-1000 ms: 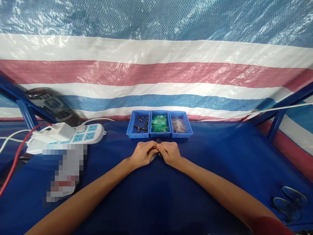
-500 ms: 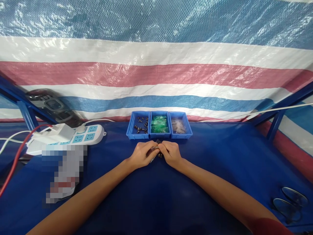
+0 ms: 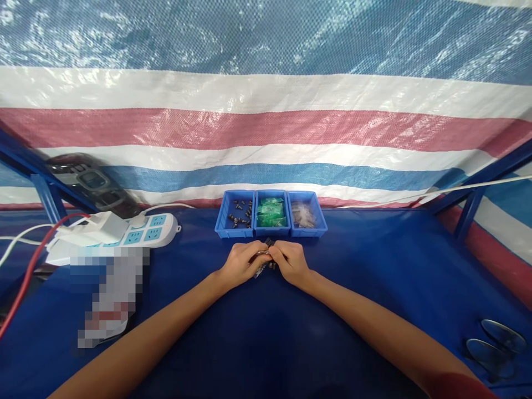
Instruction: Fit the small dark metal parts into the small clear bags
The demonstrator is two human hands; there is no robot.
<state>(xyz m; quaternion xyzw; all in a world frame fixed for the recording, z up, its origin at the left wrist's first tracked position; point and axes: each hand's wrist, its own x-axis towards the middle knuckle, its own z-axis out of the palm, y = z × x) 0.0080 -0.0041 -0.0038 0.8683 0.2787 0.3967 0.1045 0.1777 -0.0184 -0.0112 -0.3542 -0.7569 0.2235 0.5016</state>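
My left hand (image 3: 242, 262) and my right hand (image 3: 291, 262) meet just in front of the blue bins. Both are closed, thumbs and fingertips pinching a small clear plastic bag (image 3: 261, 270) between them. The fingers cover most of the bag. Dark screws (image 3: 272, 265) show below the fingertips; whether they lie inside the bag or on the table I cannot tell. Behind my hands stand a left bin (image 3: 235, 233) with loose dark screws, a middle bin (image 3: 272, 231) with green packets (image 3: 271, 211), and a right bin (image 3: 308, 232) with clear bags of brownish pieces (image 3: 303, 215).
On the left lie a white power strip (image 3: 155, 235) with plugged-in adapters, a red cable (image 3: 31, 269) and a pixelated item (image 3: 118, 293). A dark packaged device (image 3: 92, 180) leans behind them. Eyeglasses (image 3: 494, 354) rest at the right. Striped sheeting (image 3: 266, 130) hangs behind the blue table (image 3: 266, 343).
My hands stay together in the same place. More of the clear bag shows below my left fingers, and the dark bits between my fingertips have shifted slightly. The view has tilted a little.
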